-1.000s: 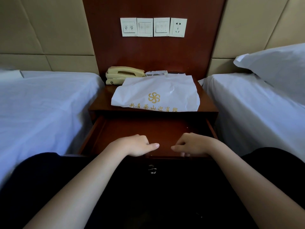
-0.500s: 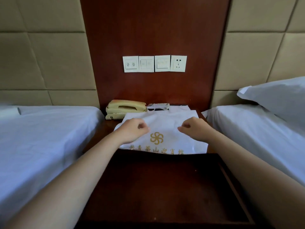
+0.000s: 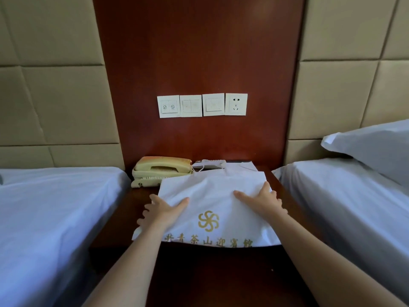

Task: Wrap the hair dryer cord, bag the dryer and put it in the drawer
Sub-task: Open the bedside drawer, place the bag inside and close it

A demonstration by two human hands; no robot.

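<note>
Plainly, in the head view, the left hand (image 3: 163, 210) and right hand (image 3: 262, 201) press flat, fingers spread, on the white bag (image 3: 210, 191) atop the nightstand (image 3: 283, 182); dryer unseen. Ungripped, the white bag could slide crookedly over the near drawer (image 3: 221, 280).

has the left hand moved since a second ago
Yes: left hand moved forward off the drawer onto the white bag, nearer the telephone.

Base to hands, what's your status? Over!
Left hand, right hand pressing white gold-printed bag. Bag on dark wooden nightstand, open drawer below. Beige telephone behind, not blocking.
</note>
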